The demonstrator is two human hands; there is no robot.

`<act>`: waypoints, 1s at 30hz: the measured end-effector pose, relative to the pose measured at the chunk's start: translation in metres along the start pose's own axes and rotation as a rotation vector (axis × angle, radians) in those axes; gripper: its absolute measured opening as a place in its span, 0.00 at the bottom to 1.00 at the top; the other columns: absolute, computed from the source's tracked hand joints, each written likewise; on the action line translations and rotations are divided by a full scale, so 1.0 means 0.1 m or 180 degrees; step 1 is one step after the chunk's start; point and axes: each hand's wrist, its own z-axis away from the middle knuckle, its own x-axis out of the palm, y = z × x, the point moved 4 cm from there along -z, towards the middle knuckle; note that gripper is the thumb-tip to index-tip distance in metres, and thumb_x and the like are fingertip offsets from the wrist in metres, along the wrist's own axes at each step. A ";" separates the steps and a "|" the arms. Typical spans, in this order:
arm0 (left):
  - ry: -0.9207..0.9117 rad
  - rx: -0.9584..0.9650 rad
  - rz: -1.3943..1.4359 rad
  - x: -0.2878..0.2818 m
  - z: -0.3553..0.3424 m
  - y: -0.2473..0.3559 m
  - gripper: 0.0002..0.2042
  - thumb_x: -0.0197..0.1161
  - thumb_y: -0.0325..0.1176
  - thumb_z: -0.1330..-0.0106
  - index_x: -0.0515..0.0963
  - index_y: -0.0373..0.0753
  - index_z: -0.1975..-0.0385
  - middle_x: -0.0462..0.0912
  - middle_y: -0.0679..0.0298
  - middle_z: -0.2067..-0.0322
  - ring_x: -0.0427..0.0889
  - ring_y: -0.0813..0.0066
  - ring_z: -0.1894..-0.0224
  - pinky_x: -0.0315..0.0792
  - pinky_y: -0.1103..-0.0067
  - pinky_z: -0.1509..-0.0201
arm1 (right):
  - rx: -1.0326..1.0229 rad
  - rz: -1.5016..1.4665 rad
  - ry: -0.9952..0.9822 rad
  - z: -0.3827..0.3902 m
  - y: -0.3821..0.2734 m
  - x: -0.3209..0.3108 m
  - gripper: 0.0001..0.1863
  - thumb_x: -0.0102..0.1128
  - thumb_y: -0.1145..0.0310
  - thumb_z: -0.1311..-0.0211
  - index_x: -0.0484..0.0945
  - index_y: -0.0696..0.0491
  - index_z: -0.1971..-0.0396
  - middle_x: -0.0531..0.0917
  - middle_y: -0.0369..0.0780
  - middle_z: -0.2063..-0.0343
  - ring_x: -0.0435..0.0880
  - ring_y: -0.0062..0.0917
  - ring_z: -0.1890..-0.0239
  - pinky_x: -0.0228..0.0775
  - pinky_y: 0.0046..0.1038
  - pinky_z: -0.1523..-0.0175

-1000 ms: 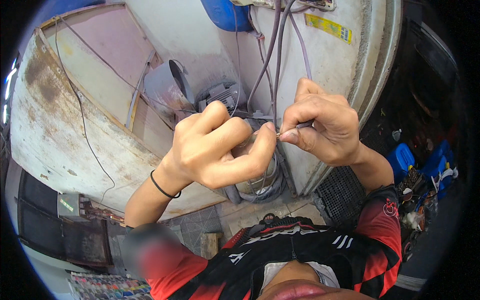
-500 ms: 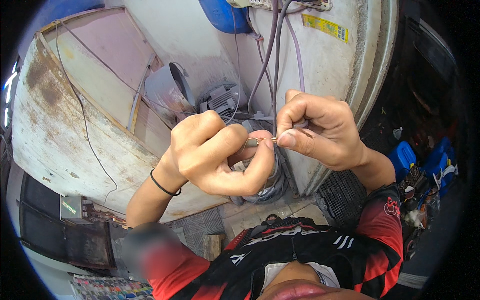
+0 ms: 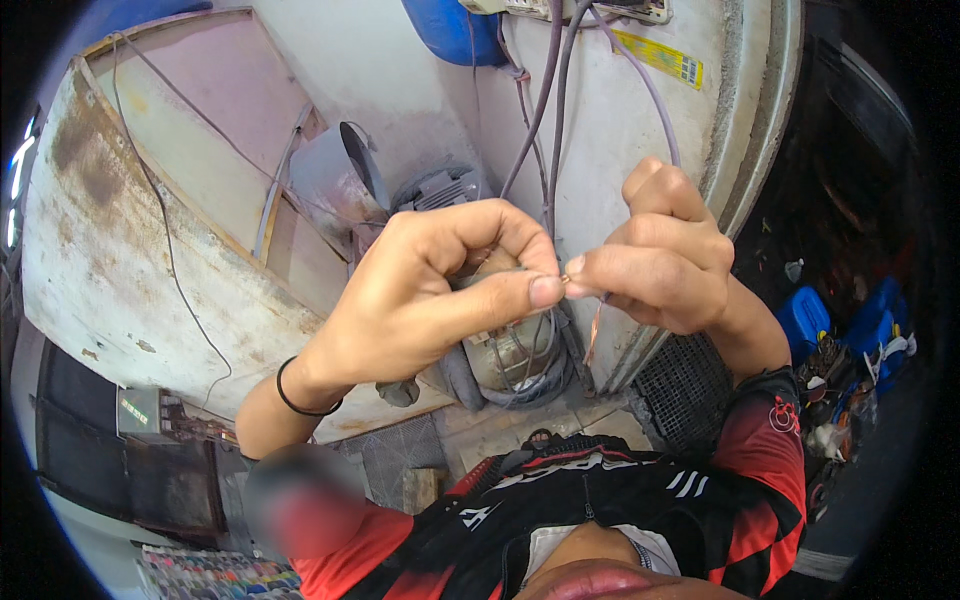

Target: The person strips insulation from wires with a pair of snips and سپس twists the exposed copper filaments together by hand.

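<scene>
My left hand (image 3: 450, 285) is closed, thumb and index finger pinched on a thin copper wire end (image 3: 567, 281). My right hand (image 3: 665, 255) meets it fingertip to fingertip, its own thumb and finger pressed on the same wire. A purple-grey cable (image 3: 652, 95) runs down from above into my right fist. Below that hand hangs a bunch of bare copper strands (image 3: 594, 328). Under my left palm shows a small grey object (image 3: 397, 392), its kind unclear. The join between the fingertips is mostly hidden.
Behind my hands stand a motor (image 3: 440, 188) and a rounded tank-like body (image 3: 515, 355) with loops of cable. A grey cylindrical duct (image 3: 335, 180) is to their left. More cables (image 3: 556, 120) hang along the white wall. Blue jugs (image 3: 805, 322) and clutter lie at right.
My left hand has turned, its thumb now along the near side. My right hand has rolled over and shifted slightly right; copper strands now hang below it. The purple-grey cable has swung right.
</scene>
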 end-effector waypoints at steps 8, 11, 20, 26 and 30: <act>-0.0009 -0.0023 0.0158 -0.04 -0.03 0.03 0.09 0.66 0.25 0.39 0.75 0.31 0.61 0.74 0.74 0.74 0.68 0.92 0.74 0.60 0.90 0.71 | 0.0261 0.0083 -0.0366 -0.07 -0.01 -0.03 0.09 0.65 0.73 0.52 0.81 0.56 0.68 0.75 0.32 0.82 0.66 0.22 0.80 0.57 0.22 0.73; 0.0359 0.1337 -0.1476 -0.08 -0.01 0.09 0.12 0.68 0.23 0.44 0.76 0.32 0.60 0.73 0.73 0.76 0.67 0.89 0.76 0.60 0.88 0.74 | 0.0918 -0.0395 -0.0528 -0.12 0.06 -0.02 0.06 0.63 0.74 0.45 0.79 0.57 0.68 0.78 0.35 0.79 0.70 0.23 0.78 0.61 0.22 0.71; 0.0892 0.4030 -0.4359 -0.04 0.04 0.12 0.17 0.71 0.25 0.60 0.81 0.46 0.66 0.67 0.72 0.82 0.61 0.81 0.82 0.53 0.85 0.83 | 0.3438 -0.3024 -0.0751 -0.03 0.09 0.06 0.08 0.55 0.70 0.31 0.76 0.61 0.65 0.77 0.30 0.74 0.69 0.08 0.71 0.62 0.15 0.67; 0.1117 0.4256 -0.4412 -0.01 0.02 0.13 0.15 0.67 0.27 0.61 0.80 0.47 0.69 0.59 0.75 0.84 0.55 0.82 0.84 0.48 0.85 0.83 | 0.3141 -0.2877 -0.0294 -0.02 0.05 0.09 0.08 0.55 0.70 0.31 0.76 0.61 0.64 0.77 0.31 0.74 0.69 0.09 0.71 0.62 0.15 0.67; 0.0646 0.3213 -0.3040 -0.07 -0.04 0.14 0.07 0.67 0.24 0.47 0.79 0.36 0.68 0.70 0.70 0.81 0.62 0.80 0.82 0.55 0.80 0.78 | 0.1446 -0.1069 -0.0215 -0.12 0.05 -0.06 0.04 0.60 0.74 0.41 0.78 0.58 0.67 0.75 0.31 0.77 0.68 0.15 0.75 0.60 0.19 0.69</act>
